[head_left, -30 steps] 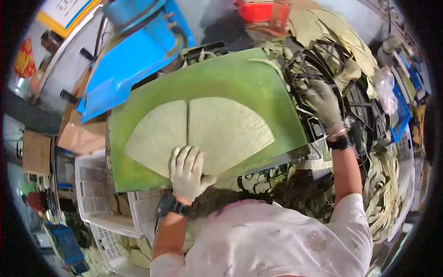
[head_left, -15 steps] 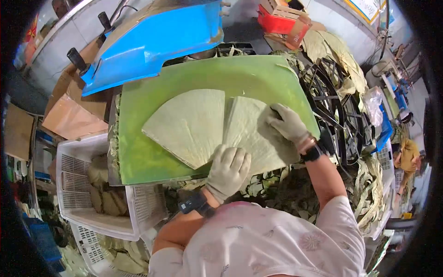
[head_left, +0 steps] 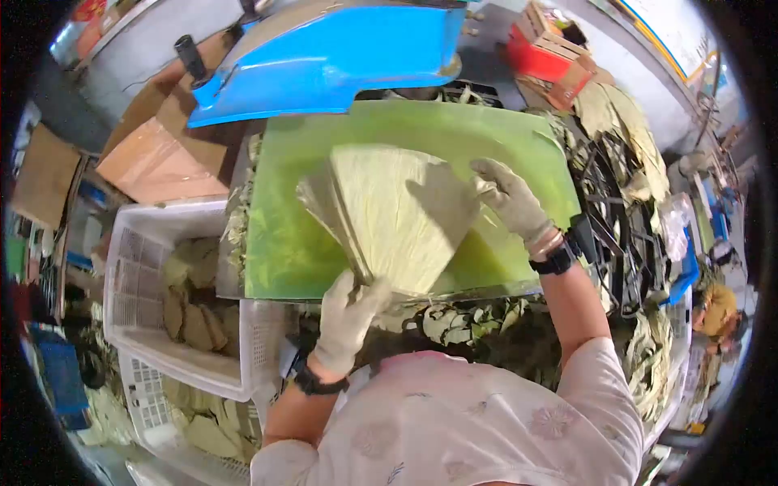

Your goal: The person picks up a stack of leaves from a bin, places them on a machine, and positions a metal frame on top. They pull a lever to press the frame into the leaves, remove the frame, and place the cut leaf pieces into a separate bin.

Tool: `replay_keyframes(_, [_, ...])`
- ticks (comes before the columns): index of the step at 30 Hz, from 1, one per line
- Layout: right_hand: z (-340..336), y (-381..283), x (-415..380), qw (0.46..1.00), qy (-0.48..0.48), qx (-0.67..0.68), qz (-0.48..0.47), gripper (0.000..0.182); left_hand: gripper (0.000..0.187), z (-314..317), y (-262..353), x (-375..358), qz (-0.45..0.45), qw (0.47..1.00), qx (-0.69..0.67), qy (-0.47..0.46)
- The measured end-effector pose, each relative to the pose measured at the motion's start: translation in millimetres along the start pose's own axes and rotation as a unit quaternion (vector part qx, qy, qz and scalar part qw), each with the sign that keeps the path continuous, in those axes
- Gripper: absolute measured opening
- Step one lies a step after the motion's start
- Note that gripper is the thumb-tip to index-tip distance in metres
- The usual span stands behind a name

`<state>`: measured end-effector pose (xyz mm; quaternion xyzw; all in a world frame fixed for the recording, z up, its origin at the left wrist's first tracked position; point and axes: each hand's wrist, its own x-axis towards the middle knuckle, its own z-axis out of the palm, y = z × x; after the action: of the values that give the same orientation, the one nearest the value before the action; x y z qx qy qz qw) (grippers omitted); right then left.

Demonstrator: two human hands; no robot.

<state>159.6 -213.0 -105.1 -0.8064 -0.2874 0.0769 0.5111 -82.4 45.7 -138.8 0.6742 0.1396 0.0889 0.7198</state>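
Note:
Pale green, fan-shaped dried leaf pieces (head_left: 397, 215) overlap in one stack, their broad curved edge facing away from me. A second fan's edge (head_left: 320, 202) shows beneath at the left. My left hand (head_left: 344, 320), in a whitish glove, closes its fingers and thumb on the narrow near end. At the upper right edge, my gloved right hand (head_left: 515, 202) has its bent fingers and thumb at the top leaf's corner, which looks slightly raised. Under the leaves lies a green translucent board (head_left: 279, 267).
Behind the board stands a blue machine guard (head_left: 324, 65) with black handles. White crates (head_left: 174, 356) with leaf pieces sit at the left, near a cardboard box (head_left: 162, 158). Leaf scraps (head_left: 470, 324) lie below the near edge; black strips (head_left: 608, 219) pile up at the right.
The right fan piece has moved left over the other one, so the two side-by-side fans now overlap. My left hand has moved left and gripped the narrow end. The view has shifted.

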Motion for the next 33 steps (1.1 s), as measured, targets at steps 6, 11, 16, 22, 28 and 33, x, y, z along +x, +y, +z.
replay_keyframes(6, [29, -20, 87, 0.976, 0.040, -0.156, -0.143, 0.058, 0.046, -27, -12, -58, -0.143, 0.974, -0.137, 0.111])
replay_keyframes(11, [71, -1, 133, 0.981, -0.105, -0.148, -0.068, 0.063, 0.045, 3, 5, -60, -0.147, 0.942, -0.259, 0.153])
replay_keyframes(16, [102, -20, 79, 0.965, -0.105, -0.222, -0.092, 0.065, 0.037, 25, -10, -58, -0.130, 0.938, -0.279, 0.162])
replay_keyframes(22, [96, -28, 50, 0.962, -0.158, -0.221, -0.029, 0.070, 0.051, 37, -12, -54, -0.131, 0.916, -0.322, 0.200])
replay_keyframes(28, [63, -25, 29, 0.972, -0.218, -0.038, -0.079, 0.050, 0.064, 40, -33, -84, -0.027, 0.917, -0.341, 0.203])
replay_keyframes(33, [57, 1, 24, 0.966, -0.248, -0.037, -0.058, 0.050, 0.056, -7, -20, -152, 0.009, 0.865, -0.331, 0.377])
